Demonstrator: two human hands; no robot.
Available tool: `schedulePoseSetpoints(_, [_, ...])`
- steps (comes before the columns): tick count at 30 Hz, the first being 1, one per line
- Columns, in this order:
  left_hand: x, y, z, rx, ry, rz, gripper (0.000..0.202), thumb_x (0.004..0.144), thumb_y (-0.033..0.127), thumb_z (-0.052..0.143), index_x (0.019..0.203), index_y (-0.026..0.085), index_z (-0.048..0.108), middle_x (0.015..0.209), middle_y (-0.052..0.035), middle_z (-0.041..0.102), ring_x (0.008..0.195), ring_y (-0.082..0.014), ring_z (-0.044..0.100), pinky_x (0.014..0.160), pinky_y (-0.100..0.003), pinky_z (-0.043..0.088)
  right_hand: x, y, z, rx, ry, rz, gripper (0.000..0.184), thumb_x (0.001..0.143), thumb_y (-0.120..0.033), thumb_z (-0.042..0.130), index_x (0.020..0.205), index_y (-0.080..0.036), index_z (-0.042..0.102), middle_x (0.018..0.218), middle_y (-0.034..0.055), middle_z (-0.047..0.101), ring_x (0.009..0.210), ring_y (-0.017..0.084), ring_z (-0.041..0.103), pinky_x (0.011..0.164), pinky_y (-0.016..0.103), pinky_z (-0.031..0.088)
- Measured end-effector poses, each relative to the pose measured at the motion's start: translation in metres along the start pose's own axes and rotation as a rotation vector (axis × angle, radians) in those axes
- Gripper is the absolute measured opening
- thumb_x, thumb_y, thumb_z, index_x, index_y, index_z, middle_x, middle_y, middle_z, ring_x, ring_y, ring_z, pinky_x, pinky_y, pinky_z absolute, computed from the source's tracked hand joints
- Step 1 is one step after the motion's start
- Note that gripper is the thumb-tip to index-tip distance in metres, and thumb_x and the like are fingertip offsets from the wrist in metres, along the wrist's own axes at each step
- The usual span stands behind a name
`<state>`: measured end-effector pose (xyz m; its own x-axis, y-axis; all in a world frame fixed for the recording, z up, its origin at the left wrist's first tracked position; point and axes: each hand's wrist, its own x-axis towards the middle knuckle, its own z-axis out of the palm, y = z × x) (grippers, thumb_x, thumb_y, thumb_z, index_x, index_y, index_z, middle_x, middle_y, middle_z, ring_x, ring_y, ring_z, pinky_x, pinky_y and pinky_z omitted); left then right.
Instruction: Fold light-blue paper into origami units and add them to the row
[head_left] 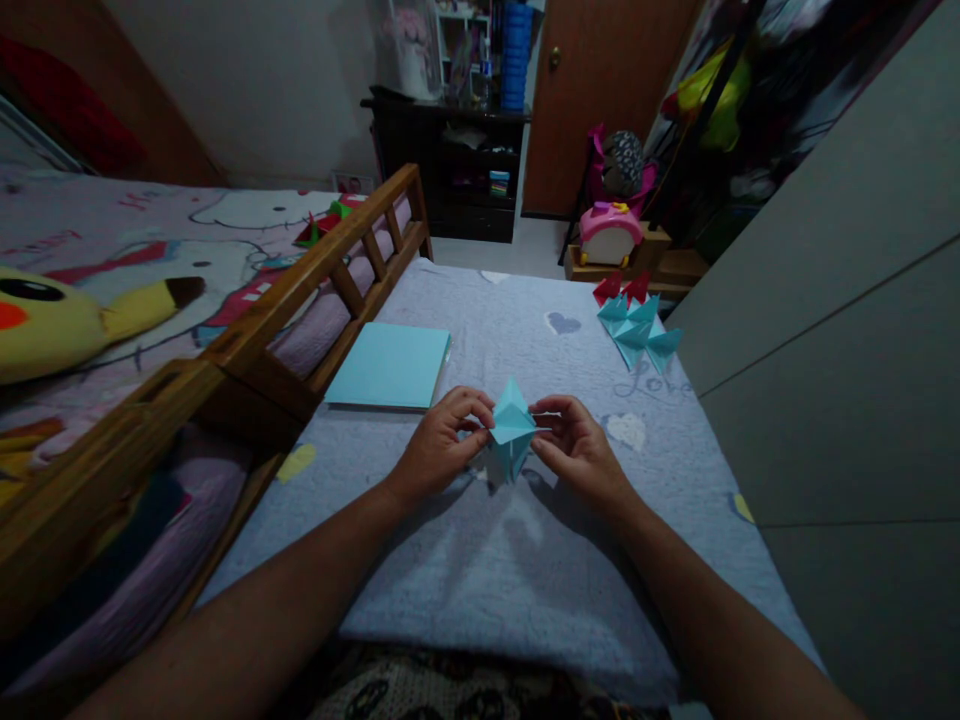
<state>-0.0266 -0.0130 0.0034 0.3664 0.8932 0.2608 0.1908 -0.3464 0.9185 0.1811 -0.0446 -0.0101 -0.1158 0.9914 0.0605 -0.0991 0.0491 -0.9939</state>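
Several blue shapes [631,345] and red shapes [607,290] stand seemingly finished at two o'clock on the bedsheet [487,310]. At the centre, a blue paper piece [513,422] looks largely folded, its nine o'clock tip pinched by the left hand [442,440]; whether the right hand [579,447], at three o'clock, grips it I cannot tell, and the flat blue stack [394,365] at ten o'clock seems unfolded.

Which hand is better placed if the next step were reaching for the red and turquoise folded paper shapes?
Probably the right hand: it is nearer the shapes, ahead to its right. The left hand is on the other side of the turquoise folded-paper model.
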Motion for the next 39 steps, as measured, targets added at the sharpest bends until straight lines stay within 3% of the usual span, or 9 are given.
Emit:
schedulePoseSetpoints(4, [-0.001, -0.001, 0.003, -0.035, 0.019, -0.046, 0.005, 0.080, 0.014, 0.065, 0.078, 0.019, 0.065, 0.114, -0.0065, 0.057, 0.110, -0.0198, 0.058, 0.085, -0.028, 0.051, 0.001, 0.001, 0.005, 0.037, 0.064, -0.052, 0.048, 0.074, -0.025, 0.078, 0.113, -0.030, 0.052, 0.115, 0.0030, 0.060, 0.087, 0.014, 0.065, 0.077, 0.030, 0.056])
schedulePoseSetpoints(8, [-0.003, -0.004, 0.008, -0.147, 0.019, -0.130, 0.005, 0.080, 0.018, 0.070, 0.079, 0.018, 0.065, 0.123, -0.0069, 0.058, 0.109, -0.0199, 0.062, 0.085, -0.028, 0.051, -0.001, 0.001, 0.009, 0.020, 0.075, -0.084, 0.042, 0.080, -0.025, 0.075, 0.114, -0.030, 0.051, 0.110, 0.0016, 0.061, 0.083, 0.014, 0.064, 0.073, 0.028, 0.055])
schedulePoseSetpoints(13, [-0.002, -0.003, 0.014, -0.443, 0.037, -0.303, 0.026, 0.075, 0.025, 0.079, 0.093, 0.021, 0.061, 0.090, -0.0004, 0.067, 0.076, -0.0133, 0.065, 0.068, -0.023, 0.050, -0.004, -0.002, 0.011, -0.056, 0.082, -0.162, 0.025, 0.083, -0.023, 0.072, 0.101, -0.027, 0.056, 0.094, -0.0005, 0.062, 0.083, 0.014, 0.062, 0.077, 0.028, 0.051])
schedulePoseSetpoints(16, [-0.001, 0.000, 0.014, -0.524, 0.040, -0.330, 0.035, 0.071, 0.027, 0.084, 0.095, 0.020, 0.060, 0.082, 0.0013, 0.068, 0.074, -0.0127, 0.064, 0.068, -0.022, 0.049, -0.005, -0.008, 0.010, -0.025, 0.060, -0.167, 0.024, 0.083, -0.027, 0.074, 0.100, -0.026, 0.057, 0.094, 0.0005, 0.063, 0.087, 0.015, 0.062, 0.080, 0.029, 0.051])
schedulePoseSetpoints(21, [-0.001, 0.001, 0.011, -0.512, 0.021, -0.327, 0.034, 0.071, 0.030, 0.086, 0.096, 0.017, 0.066, 0.085, -0.0016, 0.071, 0.077, -0.0142, 0.065, 0.072, -0.024, 0.049, -0.007, -0.013, 0.005, 0.159, 0.008, -0.062, 0.032, 0.082, -0.034, 0.076, 0.109, -0.028, 0.060, 0.102, 0.0025, 0.067, 0.094, 0.017, 0.065, 0.085, 0.031, 0.052])
schedulePoseSetpoints(24, [-0.002, 0.001, 0.009, -0.504, -0.002, -0.324, 0.028, 0.074, 0.033, 0.083, 0.092, 0.016, 0.069, 0.087, -0.0036, 0.072, 0.079, -0.0155, 0.065, 0.074, -0.027, 0.049, -0.005, -0.012, 0.003, 0.165, 0.001, 0.026, 0.027, 0.081, -0.038, 0.077, 0.101, -0.025, 0.065, 0.095, 0.0021, 0.068, 0.085, 0.017, 0.065, 0.080, 0.031, 0.054])
schedulePoseSetpoints(30, [-0.002, 0.004, 0.007, -0.484, -0.041, -0.331, 0.022, 0.075, 0.034, 0.080, 0.084, 0.016, 0.071, 0.075, -0.0014, 0.066, 0.066, -0.0124, 0.055, 0.060, -0.024, 0.043, -0.002, -0.015, 0.003, 0.237, -0.071, 0.147, 0.028, 0.074, -0.041, 0.082, 0.090, -0.023, 0.069, 0.085, 0.0013, 0.071, 0.076, 0.017, 0.065, 0.075, 0.033, 0.055])
schedulePoseSetpoints(39, [-0.002, 0.001, 0.007, -0.592, -0.158, -0.326, 0.024, 0.079, 0.038, 0.079, 0.083, 0.016, 0.071, 0.072, -0.0011, 0.064, 0.063, -0.0113, 0.054, 0.059, -0.023, 0.044, -0.003, -0.019, 0.001, 0.365, -0.193, 0.202, 0.030, 0.073, -0.043, 0.083, 0.091, -0.023, 0.068, 0.084, 0.0002, 0.069, 0.074, 0.015, 0.065, 0.072, 0.032, 0.053])
